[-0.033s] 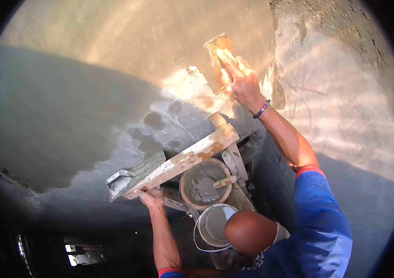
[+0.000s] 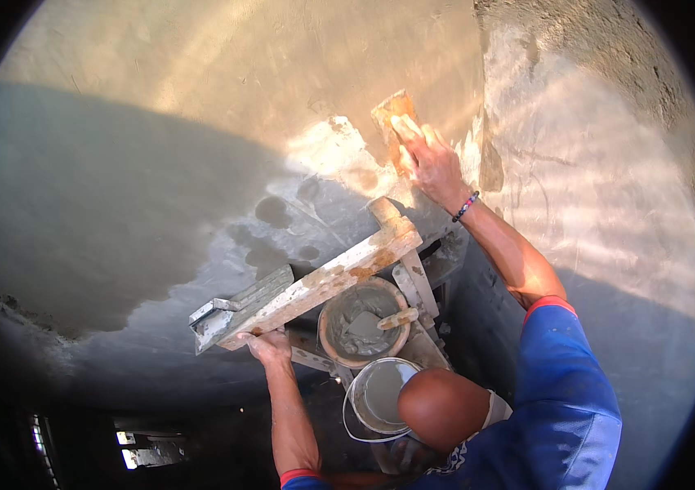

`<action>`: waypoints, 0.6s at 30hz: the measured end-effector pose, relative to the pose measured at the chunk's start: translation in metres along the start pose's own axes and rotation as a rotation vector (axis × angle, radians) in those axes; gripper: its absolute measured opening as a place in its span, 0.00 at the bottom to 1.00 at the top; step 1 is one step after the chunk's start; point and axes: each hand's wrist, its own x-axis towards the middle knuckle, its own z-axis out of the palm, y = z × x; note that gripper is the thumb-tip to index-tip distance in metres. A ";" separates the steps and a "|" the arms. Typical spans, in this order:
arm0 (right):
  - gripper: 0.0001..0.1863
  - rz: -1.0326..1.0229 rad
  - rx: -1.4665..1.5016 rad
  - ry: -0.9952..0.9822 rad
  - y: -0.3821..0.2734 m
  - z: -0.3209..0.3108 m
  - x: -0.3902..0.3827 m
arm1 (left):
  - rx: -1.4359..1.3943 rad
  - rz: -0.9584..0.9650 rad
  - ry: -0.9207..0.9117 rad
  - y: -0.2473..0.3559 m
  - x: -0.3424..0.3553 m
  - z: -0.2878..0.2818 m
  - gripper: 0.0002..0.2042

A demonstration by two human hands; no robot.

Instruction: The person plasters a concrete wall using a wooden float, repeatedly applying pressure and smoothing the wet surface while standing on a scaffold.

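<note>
My right hand [image 2: 433, 162] presses a small worn, orange-stained rectangular float [image 2: 388, 110] against the plaster wall [image 2: 225, 57]. Its fingers lie over the float's back. Around the near left end of a whitish, plaster-stained wooden beam [image 2: 331, 282], my left hand [image 2: 268, 346] is closed, thumb along the edge and the other fingers mostly hidden beneath. Beside that end, along the beam, rests a flat metal plastering trowel [image 2: 253, 296]. Below the beam sits a round tub [image 2: 325, 331] of grey plaster, with a wooden-handled trowel [image 2: 397, 319] in it.
A white bucket [image 2: 356, 408] with grey liquid and a wire handle stands near the tub. Wooden supports [image 2: 418, 282] run under the beam's right end. A wall corner rises right of the float, with rough plaster [image 2: 617, 57] higher up. A bent bare knee [image 2: 443, 410] is close by.
My right hand has moved the float downward and slightly right along the wall. The left hand keeps its place on the beam.
</note>
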 end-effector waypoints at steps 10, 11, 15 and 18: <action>0.28 -0.031 0.125 0.248 -0.006 -0.078 0.104 | 0.131 0.043 -0.009 -0.004 0.001 -0.003 0.38; 0.28 0.036 0.074 0.171 -0.031 -0.079 0.134 | 0.125 0.043 -0.029 -0.001 0.001 -0.008 0.39; 0.30 0.023 0.106 0.130 -0.037 -0.028 0.083 | 0.106 0.055 -0.038 -0.002 0.001 -0.006 0.40; 0.32 -0.104 0.014 -0.055 0.023 0.019 -0.052 | 0.120 0.051 -0.030 -0.007 0.003 -0.004 0.40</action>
